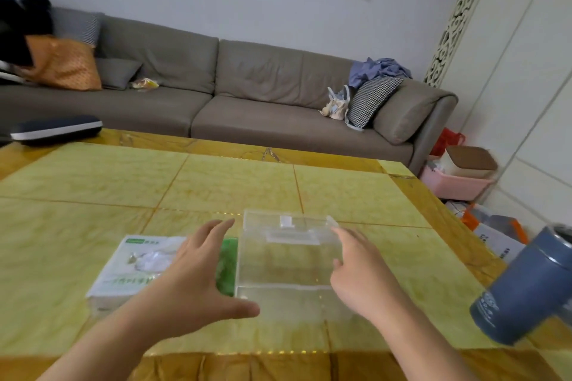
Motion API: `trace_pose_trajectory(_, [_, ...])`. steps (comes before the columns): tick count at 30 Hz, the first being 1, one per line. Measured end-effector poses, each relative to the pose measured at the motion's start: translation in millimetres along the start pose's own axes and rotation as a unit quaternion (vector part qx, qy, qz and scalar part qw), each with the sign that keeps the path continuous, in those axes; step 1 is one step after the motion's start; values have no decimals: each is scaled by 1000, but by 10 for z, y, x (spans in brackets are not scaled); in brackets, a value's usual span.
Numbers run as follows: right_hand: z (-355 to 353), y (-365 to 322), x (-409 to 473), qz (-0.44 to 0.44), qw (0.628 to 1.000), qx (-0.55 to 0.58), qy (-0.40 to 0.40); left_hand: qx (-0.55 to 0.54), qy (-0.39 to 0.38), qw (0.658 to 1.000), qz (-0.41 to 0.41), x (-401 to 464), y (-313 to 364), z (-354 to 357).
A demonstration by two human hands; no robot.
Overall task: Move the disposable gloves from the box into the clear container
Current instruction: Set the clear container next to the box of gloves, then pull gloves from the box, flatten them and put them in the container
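Reaching in from the bottom of the frame, both hands close on the clear container (288,260) at lower centre, one to each side of it. The left hand (198,272) has its grip spread wide, fingers straight and thumb stretched toward the container's near left corner; whether it touches the wall I cannot tell. The right hand (359,269) is likewise spread, fingertips at or just beside the right wall, holding nothing. The container sits flat on the yellow tabletop (216,182), its lid down with a small white tab on top, so I judge the hands are set to steady it or lift that lid. The glove box (130,269), white and green, lies just beside the container to the left, partly hidden under the left hand; crumpled clear gloves (151,258) show in its top opening, none moved across yet. A blue tumbler (526,291) stands at the lower right edge, well apart. A grey sofa (247,93) runs behind.
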State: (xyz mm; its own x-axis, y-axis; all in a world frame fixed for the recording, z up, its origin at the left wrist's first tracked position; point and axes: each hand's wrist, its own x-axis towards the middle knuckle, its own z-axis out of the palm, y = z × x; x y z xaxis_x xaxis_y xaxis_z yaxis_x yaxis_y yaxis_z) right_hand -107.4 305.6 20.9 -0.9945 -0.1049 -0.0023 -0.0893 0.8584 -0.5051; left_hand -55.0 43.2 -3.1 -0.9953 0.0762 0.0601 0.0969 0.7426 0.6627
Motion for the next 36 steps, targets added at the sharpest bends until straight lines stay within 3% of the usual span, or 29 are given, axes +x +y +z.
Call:
trace_pose_trajectory(6, [-60, -81, -40, -21, 998, -1, 56, 33, -27, 996, -74, -222, -520, -563])
trace_pose_trajectory(12, [-10, -273, -93, -92, 990, -19, 109, 67, -13, 990, -126, -324, -776, -583])
trace_pose_trajectory(22, [590, -1191, -420, -347, 933, -91, -36, 123, 49, 988, -82, -444, -643, -486])
trace_pose_trajectory(28, [926, -1557, -201, -280, 932, -218, -75, 168, 47, 980, -97, -508, -554, -539])
trace_pose_trajectory(36, [1062, -1655, -70, -242, 957, -153, -53, 189, 39, 977, -91, -473, -555, -551])
